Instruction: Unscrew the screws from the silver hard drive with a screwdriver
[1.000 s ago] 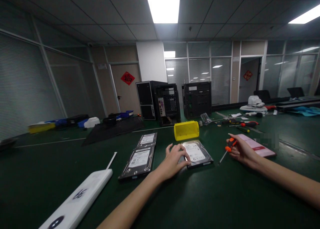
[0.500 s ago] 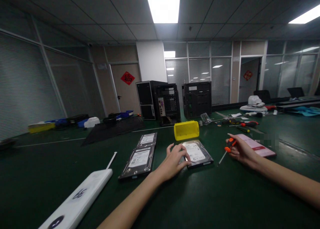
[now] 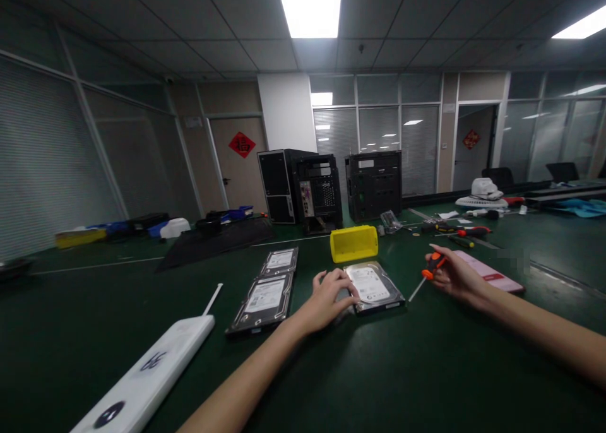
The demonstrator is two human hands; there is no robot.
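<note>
A silver-and-black hard drive (image 3: pixel 370 285) with a white label lies flat on the table, centre right. Curled at its left edge, the fingers and thumb of my left hand (image 3: pixel 330 299) touch the drive; the fingertips are partly hidden. My right hand (image 3: pixel 457 278) is closed round the orange-and-black handle of a screwdriver (image 3: pixel 432 264). The screwdriver's thin shaft slants down and left, its tip beside the drive's right edge. Left of my left hand lie two more hard drives, a near one (image 3: pixel 265 296) and a far one (image 3: pixel 280 260), label sides up.
Behind the drive stands a yellow bin (image 3: pixel 354 243). A pink phone-like slab (image 3: pixel 492 274) lies past my right hand. Computer cases (image 3: pixel 374 183) stand at the back. Several tools (image 3: pixel 466 232) lie at right; a white device marked 39 (image 3: pixel 146 376) is at front left.
The screwdriver's tip has shifted slightly up and left, closer to the drive. My left thumb and fingers have drawn together a little at the drive's edge. The view has tilted slightly.
</note>
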